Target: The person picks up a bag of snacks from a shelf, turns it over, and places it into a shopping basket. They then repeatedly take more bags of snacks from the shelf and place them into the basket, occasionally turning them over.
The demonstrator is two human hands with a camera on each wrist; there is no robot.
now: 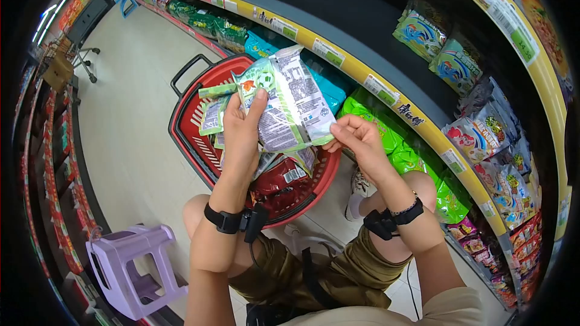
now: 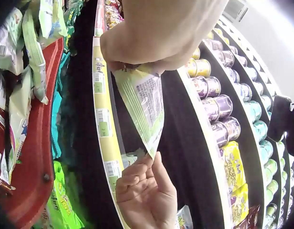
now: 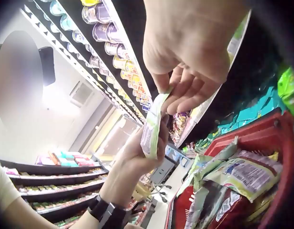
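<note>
A green and silver packet (image 1: pixel 296 99), its printed side up, is held over a red basket (image 1: pixel 326 187). The left hand (image 1: pixel 243 127) grips its left side, thumb on top; the right hand (image 1: pixel 360 142) pinches its lower right corner. In the left wrist view the packet (image 2: pixel 146 102) hangs between the left hand (image 2: pixel 161 33) above and the right hand (image 2: pixel 149 193) below. From the right wrist view, the packet (image 3: pixel 152 126) shows edge-on, with the right hand (image 3: pixel 187 62) at one end and the left hand (image 3: pixel 142 155) at the other.
Several packets (image 1: pixel 284 181) lie in the basket. Shelves with price labels (image 1: pixel 380 89) and bagged goods (image 1: pixel 477 139) run along the right. A purple stool (image 1: pixel 136 265) stands at lower left, and another shelf (image 1: pixel 57 205) lines the aisle's left side. A cart (image 1: pixel 84 60) is farther back.
</note>
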